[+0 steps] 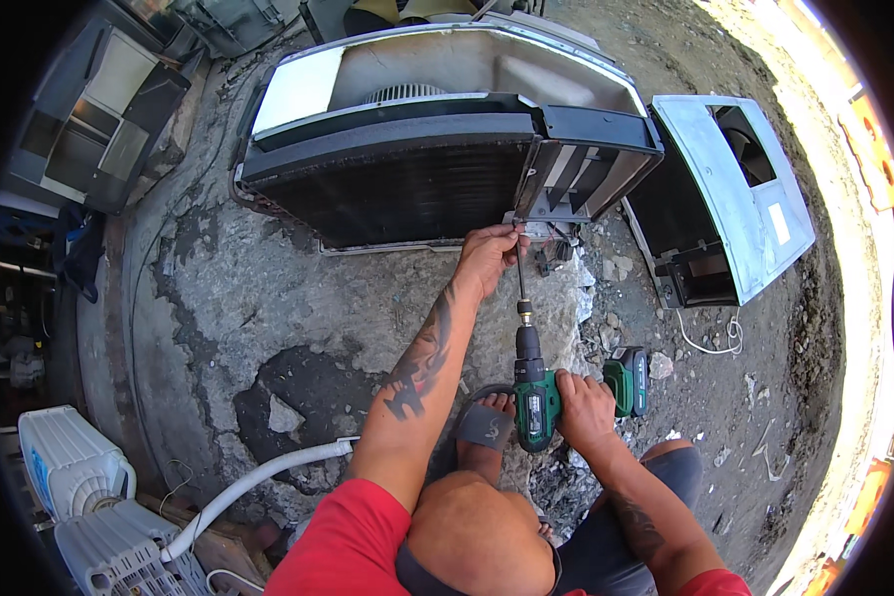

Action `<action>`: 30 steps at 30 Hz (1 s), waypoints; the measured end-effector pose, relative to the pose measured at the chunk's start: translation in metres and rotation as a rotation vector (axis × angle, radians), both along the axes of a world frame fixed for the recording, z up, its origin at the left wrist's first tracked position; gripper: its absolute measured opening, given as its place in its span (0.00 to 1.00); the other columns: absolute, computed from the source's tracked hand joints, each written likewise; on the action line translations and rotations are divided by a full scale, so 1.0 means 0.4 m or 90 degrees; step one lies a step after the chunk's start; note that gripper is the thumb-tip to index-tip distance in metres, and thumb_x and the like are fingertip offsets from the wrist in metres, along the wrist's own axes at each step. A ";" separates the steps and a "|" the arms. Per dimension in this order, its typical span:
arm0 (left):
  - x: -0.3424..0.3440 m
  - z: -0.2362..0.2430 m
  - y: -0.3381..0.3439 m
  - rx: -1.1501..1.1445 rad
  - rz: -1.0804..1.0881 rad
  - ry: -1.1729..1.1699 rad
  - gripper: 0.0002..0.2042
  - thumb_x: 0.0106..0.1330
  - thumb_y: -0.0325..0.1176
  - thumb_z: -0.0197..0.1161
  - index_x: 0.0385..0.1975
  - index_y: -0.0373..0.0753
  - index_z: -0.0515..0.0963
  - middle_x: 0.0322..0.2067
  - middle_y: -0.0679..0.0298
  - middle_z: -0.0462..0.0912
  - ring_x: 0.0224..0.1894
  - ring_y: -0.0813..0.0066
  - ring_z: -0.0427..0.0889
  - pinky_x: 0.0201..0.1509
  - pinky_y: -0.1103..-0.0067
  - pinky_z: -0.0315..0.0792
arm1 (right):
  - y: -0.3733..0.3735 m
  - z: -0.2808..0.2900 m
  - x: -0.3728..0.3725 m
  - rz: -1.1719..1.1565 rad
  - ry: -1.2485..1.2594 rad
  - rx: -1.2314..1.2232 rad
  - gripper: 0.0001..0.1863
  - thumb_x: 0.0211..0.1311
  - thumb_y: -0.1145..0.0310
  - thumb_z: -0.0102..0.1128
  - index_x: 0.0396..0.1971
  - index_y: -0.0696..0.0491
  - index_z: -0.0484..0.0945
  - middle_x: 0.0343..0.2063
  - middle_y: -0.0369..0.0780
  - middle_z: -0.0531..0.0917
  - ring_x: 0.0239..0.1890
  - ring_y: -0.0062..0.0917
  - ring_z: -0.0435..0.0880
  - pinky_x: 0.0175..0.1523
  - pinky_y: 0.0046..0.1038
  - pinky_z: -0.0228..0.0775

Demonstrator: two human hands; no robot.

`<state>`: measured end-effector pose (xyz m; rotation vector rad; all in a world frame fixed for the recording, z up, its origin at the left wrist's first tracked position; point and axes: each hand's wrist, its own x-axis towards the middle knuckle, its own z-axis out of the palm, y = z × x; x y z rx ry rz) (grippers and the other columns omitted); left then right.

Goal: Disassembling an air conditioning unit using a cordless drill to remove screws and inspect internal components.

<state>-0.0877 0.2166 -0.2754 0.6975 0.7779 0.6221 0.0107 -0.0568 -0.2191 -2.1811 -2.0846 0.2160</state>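
My right hand (587, 408) grips a green and black cordless drill (537, 407) by its handle. From its chuck a long thin driver bit (522, 276) points away from me. My left hand (489, 258) pinches the far end of the bit, at the lower edge of an opened air conditioner unit (387, 179). Whether a screw sits between those fingertips is hidden. The unit stands in front of me, with dark fins, a black frame and a pale open housing. The bit's tip is beside its metal side compartment (566, 184).
A light blue metal casing (735, 199) stands to the right, with a white cord (715, 350) by it. White plastic machine parts (74, 462) and a pale hose (258, 482) lie at lower left. Rubble (606, 328) is scattered beside my sandalled foot (487, 422).
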 end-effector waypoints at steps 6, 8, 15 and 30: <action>-0.004 0.008 -0.011 -0.060 0.002 -0.068 0.10 0.67 0.28 0.56 0.44 0.32 0.78 0.33 0.61 0.83 0.32 0.76 0.80 0.33 0.83 0.69 | -0.029 0.030 0.014 0.011 -0.031 -0.008 0.21 0.45 0.73 0.57 0.44 0.51 0.72 0.25 0.35 0.76 0.30 0.30 0.77 0.35 0.32 0.66; 0.000 0.013 -0.020 -0.075 0.000 -0.074 0.10 0.67 0.29 0.57 0.43 0.33 0.78 0.33 0.60 0.83 0.32 0.76 0.80 0.33 0.83 0.69 | -0.044 0.044 0.021 0.015 -0.032 -0.014 0.21 0.44 0.73 0.57 0.44 0.51 0.72 0.25 0.35 0.76 0.30 0.29 0.77 0.35 0.32 0.66; 0.058 -0.007 -0.024 -0.290 0.214 -0.151 0.05 0.64 0.29 0.62 0.36 0.36 0.78 0.30 0.61 0.83 0.30 0.76 0.80 0.32 0.83 0.70 | -0.084 0.091 0.035 0.027 -0.025 -0.025 0.25 0.40 0.73 0.60 0.45 0.51 0.72 0.25 0.35 0.76 0.30 0.29 0.77 0.35 0.32 0.66; 0.198 0.008 -0.042 -0.335 0.513 -0.089 0.01 0.66 0.26 0.60 0.34 0.38 0.77 0.30 0.66 0.80 0.28 0.80 0.76 0.31 0.87 0.69 | -0.194 0.132 0.073 -0.056 -0.017 -0.056 0.27 0.36 0.74 0.61 0.46 0.52 0.73 0.25 0.35 0.76 0.30 0.29 0.78 0.35 0.32 0.66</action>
